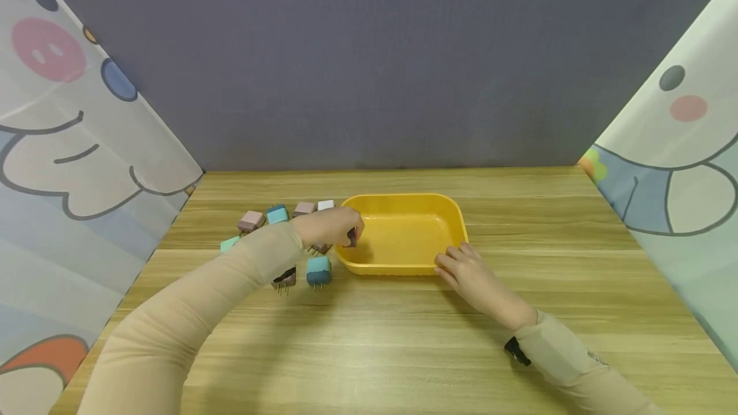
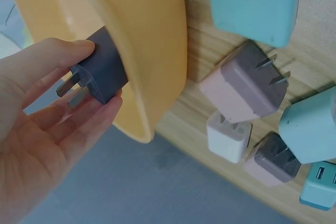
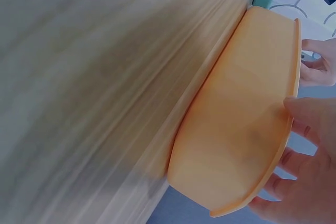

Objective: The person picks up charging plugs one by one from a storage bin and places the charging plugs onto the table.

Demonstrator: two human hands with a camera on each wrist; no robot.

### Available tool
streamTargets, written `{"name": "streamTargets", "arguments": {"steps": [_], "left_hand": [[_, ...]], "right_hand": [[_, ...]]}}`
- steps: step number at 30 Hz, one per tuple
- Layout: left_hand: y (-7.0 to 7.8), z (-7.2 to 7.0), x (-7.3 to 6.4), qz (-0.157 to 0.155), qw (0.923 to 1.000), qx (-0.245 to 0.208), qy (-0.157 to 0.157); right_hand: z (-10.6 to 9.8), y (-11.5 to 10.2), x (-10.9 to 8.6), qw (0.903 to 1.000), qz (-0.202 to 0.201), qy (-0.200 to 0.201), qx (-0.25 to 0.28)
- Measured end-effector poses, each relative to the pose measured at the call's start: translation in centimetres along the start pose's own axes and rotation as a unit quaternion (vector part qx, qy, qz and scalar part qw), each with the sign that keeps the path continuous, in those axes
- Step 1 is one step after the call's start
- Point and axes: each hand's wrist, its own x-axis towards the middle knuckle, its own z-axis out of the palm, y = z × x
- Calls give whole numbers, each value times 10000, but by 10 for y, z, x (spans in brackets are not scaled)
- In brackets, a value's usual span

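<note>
In the left wrist view, a dark grey plug-in charger (image 2: 105, 69) with two flat metal prongs is pinched between the thumb and fingers of my left hand (image 1: 333, 225). That hand is at the left end of a yellow plastic tray (image 1: 398, 269), with the charger right at the inner side of the rim. My right hand (image 1: 469, 275) grips the tray's near right corner, thumb on the outer wall and fingers over the rim. The tray floor that shows in the head view is bare.
Left of the tray lie several chargers, among them a teal one (image 1: 319, 271), a pink one (image 1: 251, 221), a blue one (image 1: 277, 214) and a white one (image 1: 325, 204). My left forearm covers part of the group. A grey panel (image 1: 392, 69) stands behind the wooden table (image 1: 369, 351).
</note>
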Motion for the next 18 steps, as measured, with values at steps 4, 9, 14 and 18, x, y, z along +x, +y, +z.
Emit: {"name": "streamTargets", "arguments": {"steps": [4, 9, 14, 18], "left_hand": [[-1, -4, -4, 35, 9999, -33, 124], [-3, -8, -11, 178, 9991, 53, 388], [-6, -10, -18, 150, 9985, 14, 525], [-9, -11, -25, 146, 9983, 24, 571]], "right_hand": [[-2, 0, 0, 9997, 154, -199, -22], [-3, -1, 1, 9994, 203, -287, -27], [-3, -1, 1, 9995, 165, -262, -58], [-3, -1, 1, 9995, 169, -265, -49]]}}
